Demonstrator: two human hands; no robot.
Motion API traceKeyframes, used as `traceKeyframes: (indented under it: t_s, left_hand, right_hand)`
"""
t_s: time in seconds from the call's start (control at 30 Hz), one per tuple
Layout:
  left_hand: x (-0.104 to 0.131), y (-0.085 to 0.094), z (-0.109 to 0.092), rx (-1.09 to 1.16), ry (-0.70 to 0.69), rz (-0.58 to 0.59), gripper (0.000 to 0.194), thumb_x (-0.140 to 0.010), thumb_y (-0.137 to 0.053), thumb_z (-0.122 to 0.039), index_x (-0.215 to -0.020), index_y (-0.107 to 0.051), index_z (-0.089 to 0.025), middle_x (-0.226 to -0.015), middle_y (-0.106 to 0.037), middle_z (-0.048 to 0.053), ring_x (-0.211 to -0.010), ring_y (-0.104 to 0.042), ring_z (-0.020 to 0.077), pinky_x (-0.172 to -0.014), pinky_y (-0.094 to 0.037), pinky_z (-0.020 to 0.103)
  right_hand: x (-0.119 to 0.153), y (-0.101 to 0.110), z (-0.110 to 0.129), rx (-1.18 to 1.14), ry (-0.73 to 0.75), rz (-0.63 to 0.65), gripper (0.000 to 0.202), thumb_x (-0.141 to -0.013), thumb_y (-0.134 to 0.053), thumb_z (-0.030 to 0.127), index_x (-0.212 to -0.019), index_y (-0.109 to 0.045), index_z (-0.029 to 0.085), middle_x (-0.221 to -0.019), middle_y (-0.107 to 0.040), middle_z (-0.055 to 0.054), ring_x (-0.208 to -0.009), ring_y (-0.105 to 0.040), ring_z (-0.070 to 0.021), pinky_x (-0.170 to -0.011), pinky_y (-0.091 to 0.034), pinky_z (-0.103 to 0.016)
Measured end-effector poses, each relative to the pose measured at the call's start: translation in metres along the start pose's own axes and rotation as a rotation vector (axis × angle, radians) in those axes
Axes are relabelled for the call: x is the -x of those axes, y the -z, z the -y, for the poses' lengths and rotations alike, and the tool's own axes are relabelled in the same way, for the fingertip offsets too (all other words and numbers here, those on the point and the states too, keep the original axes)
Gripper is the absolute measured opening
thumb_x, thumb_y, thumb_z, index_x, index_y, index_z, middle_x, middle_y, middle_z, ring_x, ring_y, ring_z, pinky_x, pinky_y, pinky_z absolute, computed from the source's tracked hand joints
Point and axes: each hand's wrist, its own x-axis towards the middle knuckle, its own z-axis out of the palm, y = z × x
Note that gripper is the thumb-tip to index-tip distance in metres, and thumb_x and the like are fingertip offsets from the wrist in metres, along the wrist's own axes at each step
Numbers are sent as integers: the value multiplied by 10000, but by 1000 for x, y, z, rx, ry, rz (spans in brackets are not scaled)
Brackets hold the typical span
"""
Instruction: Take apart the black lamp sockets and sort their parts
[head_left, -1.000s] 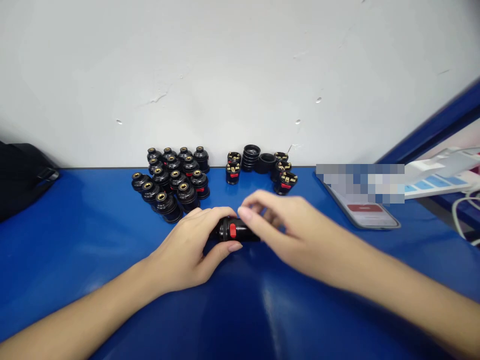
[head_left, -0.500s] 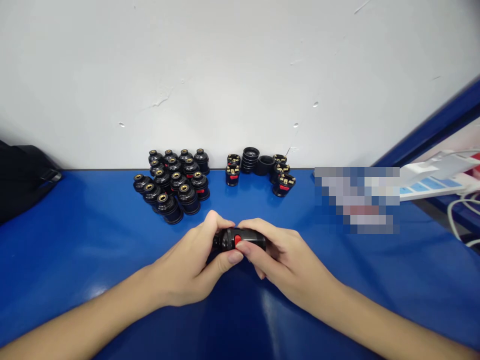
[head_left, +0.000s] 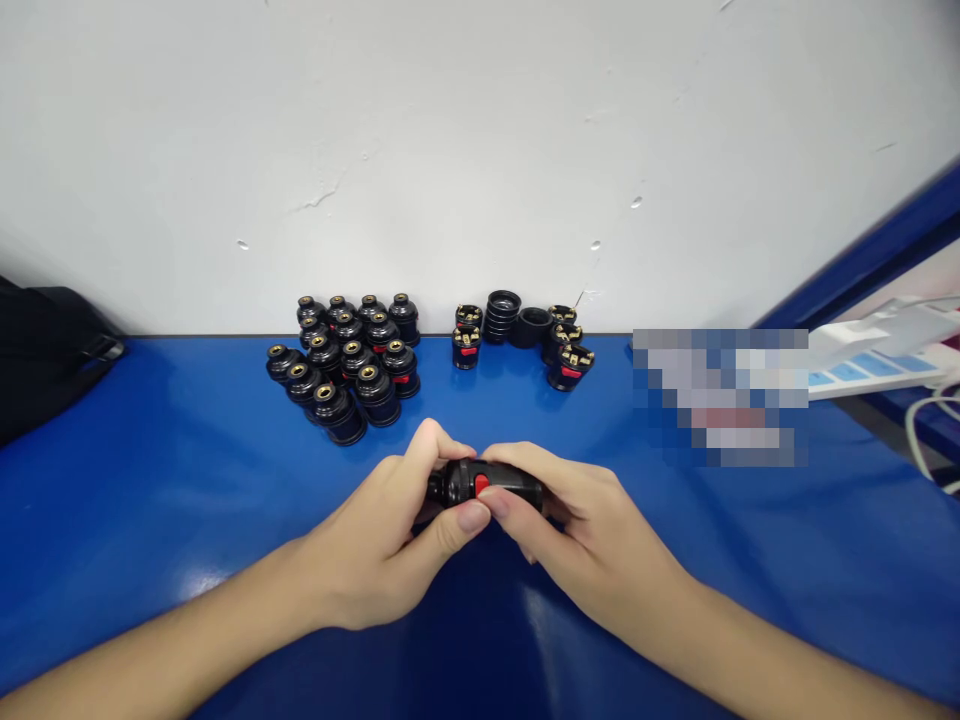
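Note:
A black lamp holder (head_left: 510, 484) with a red switch (head_left: 481, 486) lies sideways between my two hands, above the blue table (head_left: 187, 500). My left hand (head_left: 405, 525) is closed around its domed cap end, thumb along the near side. My right hand (head_left: 574, 515) grips the cylindrical body, its thumb beside the red switch. The far-side fingers of both hands are partly hidden. Beyond my left hand stand several assembled black lamp holders (head_left: 379, 395) with brass-threaded tops.
At the back stand lamp holder cores (head_left: 466, 350) with brass contacts, more cores (head_left: 570, 370), a ribbed black shell (head_left: 502, 318) and a black ring (head_left: 534, 328). A white wall (head_left: 450, 150) rises behind. A black bag (head_left: 52, 350) sits left; a blurred patch (head_left: 720, 395) and a power strip (head_left: 870, 370) lie right.
Both hands and the held lamp holder show slightly lower and to the right, while the view itself has shifted a little. The grip of both hands looks the same.

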Motion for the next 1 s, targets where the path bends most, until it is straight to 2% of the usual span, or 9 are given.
traceKeyframes:
  t_s: [0.13, 0.23, 0.3, 0.43, 0.53, 0.63, 0.77, 0.83, 1.0]
  left_hand:
    - [-1, -1, 5, -55, -73, -47, 201, -1141, -498, -387, -1299, -432, -281, -871, -638, -32, -696, -605, 139, -601, -467, 254]
    - [-3, 0, 8, -124, -152, -69, 302, -1132, -540, -316, -1387, -378, -308, -996, -721, -14, -808, -709, 148, -706, -550, 264]
    - [-3, 1, 9, -169, -189, -89, 347, -1121, -564, -300, -1405, -365, -307, -1035, -744, -3, -844, -739, 154, -730, -568, 267]
    - [-2, 3, 9, -279, -199, -124, 304, -1108, -579, -357, -1341, -404, -271, -978, -755, 5, -796, -735, 170, -686, -550, 277]
    - [-2, 3, 6, -300, -193, -114, 256, -1111, -544, -451, -1235, -468, -240, -871, -748, -5, -712, -713, 168, -621, -514, 269]
    - [-3, 2, 3, -357, -188, -140, 237, -1148, -421, -402, -1032, -518, -220, -703, -688, -35, -566, -637, 139, -539, -447, 254]
    - [-8, 2, 1, -645, -236, -269, 433, -1136, -316, -253, -729, -461, -227, -551, -498, -40, -434, -460, 125, -476, -353, 282]
    - [-10, 2, 1, -673, -226, -268, 467, -1126, -308, -221, -692, -481, -218, -546, -508, -27, -437, -475, 124, -487, -367, 280]
    - [-11, 1, -1, -593, -83, -230, 522, -1132, -280, -236, -678, -533, -194, -537, -535, -22, -428, -491, 109, -493, -382, 258]
  right_hand:
    - [-1, 1, 0, -19, 20, -7, 222, -1111, -556, 415, -1061, -667, 229, -777, -605, 38, -626, -538, -112, -574, -441, -243]
    - [0, 1, -1, -195, -116, 71, 308, -1128, -500, 510, -1190, -606, 228, -723, -608, 46, -592, -593, -128, -555, -482, -250]
    - [0, 3, -2, -333, -173, 130, 357, -1123, -498, 550, -1233, -569, 218, -743, -653, 31, -628, -655, -146, -615, -544, -276]
    - [-3, 9, -2, -523, -183, 234, 336, -1113, -557, 511, -1219, -573, 193, -884, -709, -14, -789, -728, -152, -811, -593, -323]
    - [-3, 10, -1, -564, -208, 309, 336, -1107, -571, 512, -1194, -567, 188, -864, -686, 0, -755, -714, -140, -788, -588, -318]
    - [-1, 6, -2, -519, -217, 347, 331, -1101, -567, 527, -1159, -550, 202, -842, -651, 19, -678, -680, -130, -702, -577, -307]
    - [2, 0, -3, -360, -194, 343, 283, -1108, -570, 485, -1204, -535, 221, -797, -655, 33, -683, -672, -138, -670, -556, -290]
    - [2, -3, -3, -309, -205, 330, 260, -1118, -548, 476, -1189, -526, 227, -774, -652, 40, -668, -663, -136, -647, -537, -277]
    - [4, -2, 2, -130, -163, 287, 222, -1126, -517, 439, -1189, -551, 229, -757, -610, 49, -646, -635, -136, -607, -504, -269]
